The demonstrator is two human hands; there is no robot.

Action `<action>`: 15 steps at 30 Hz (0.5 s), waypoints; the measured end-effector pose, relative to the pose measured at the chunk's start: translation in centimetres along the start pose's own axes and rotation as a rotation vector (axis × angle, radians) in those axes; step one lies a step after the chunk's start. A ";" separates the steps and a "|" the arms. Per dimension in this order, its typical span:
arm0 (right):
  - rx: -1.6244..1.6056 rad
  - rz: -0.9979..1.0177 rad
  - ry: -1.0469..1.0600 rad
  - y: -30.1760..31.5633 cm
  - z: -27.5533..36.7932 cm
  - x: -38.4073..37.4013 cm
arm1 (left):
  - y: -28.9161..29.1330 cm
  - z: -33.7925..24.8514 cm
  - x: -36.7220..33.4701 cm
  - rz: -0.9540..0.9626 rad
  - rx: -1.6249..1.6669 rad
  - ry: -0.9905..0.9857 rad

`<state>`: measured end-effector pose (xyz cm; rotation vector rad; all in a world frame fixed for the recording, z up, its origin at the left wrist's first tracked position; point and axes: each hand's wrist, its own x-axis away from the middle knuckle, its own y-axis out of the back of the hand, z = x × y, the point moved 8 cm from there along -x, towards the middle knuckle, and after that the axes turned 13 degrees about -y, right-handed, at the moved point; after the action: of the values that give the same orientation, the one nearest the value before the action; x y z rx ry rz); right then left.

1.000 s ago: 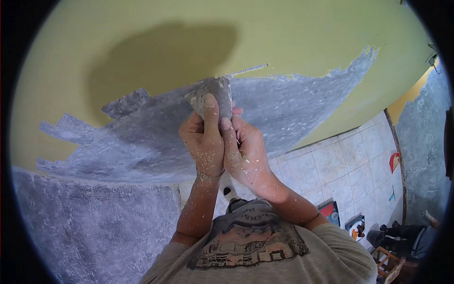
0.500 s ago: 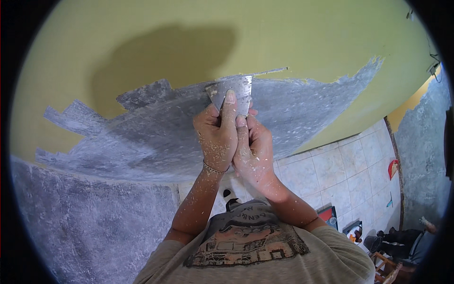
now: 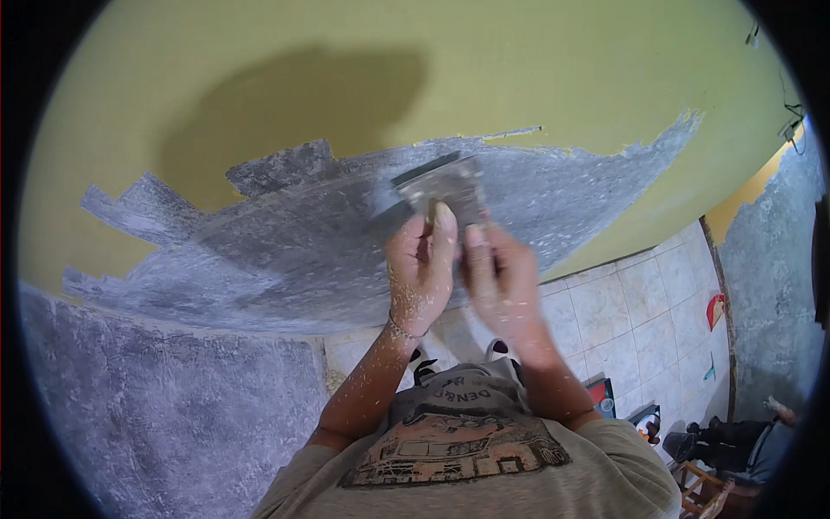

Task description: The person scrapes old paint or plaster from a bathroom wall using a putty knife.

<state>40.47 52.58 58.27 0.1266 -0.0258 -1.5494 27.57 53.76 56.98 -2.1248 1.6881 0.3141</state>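
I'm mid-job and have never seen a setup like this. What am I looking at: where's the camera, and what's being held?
There is no machine here, just a person working bare-handed. The camera is the left one of a pair worn on the head, looking down, so picture left is the person's left; its fisheye lens bends straight edges.

The left hand and right hand both hold a broad-bladed scraper, blade pointing away from the body; the right hand is blurred. Ahead is a yellow-green wall with a ragged-edged grey patch. Pale flecks dot the hands and forearms. Below are the person's T-shirt and, to the right, a tiled floor.
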 end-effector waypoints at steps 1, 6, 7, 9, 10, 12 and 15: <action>0.160 -0.028 0.002 1.9 0.6 -0.1 | -0.1 -0.3 0.3 0.011 0.048 -0.054; 0.748 -0.119 0.164 5.9 6.9 -3.3 | 1.5 3.2 2.2 0.454 -0.221 0.183; 0.915 -0.109 0.315 4.1 8.4 -3.1 | 2.5 5.8 3.4 0.494 -0.275 0.338; 0.984 -0.100 0.456 1.3 10.1 -2.4 | 3.4 8.8 5.5 0.691 -0.494 0.304; 1.040 -0.089 0.602 -0.1 10.9 -1.7 | 4.1 10.3 7.0 0.882 -0.726 0.261; 1.075 -0.061 0.525 1.3 10.9 -1.3 | 6.7 12.3 10.1 0.884 -0.706 0.315; 1.143 -0.160 0.357 4.2 10.2 -2.8 | 8.6 15.0 11.2 0.878 -0.695 0.355</action>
<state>43.56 54.75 69.01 1.3231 -0.6303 -1.4790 23.10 49.04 37.44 -1.7346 3.0197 0.9210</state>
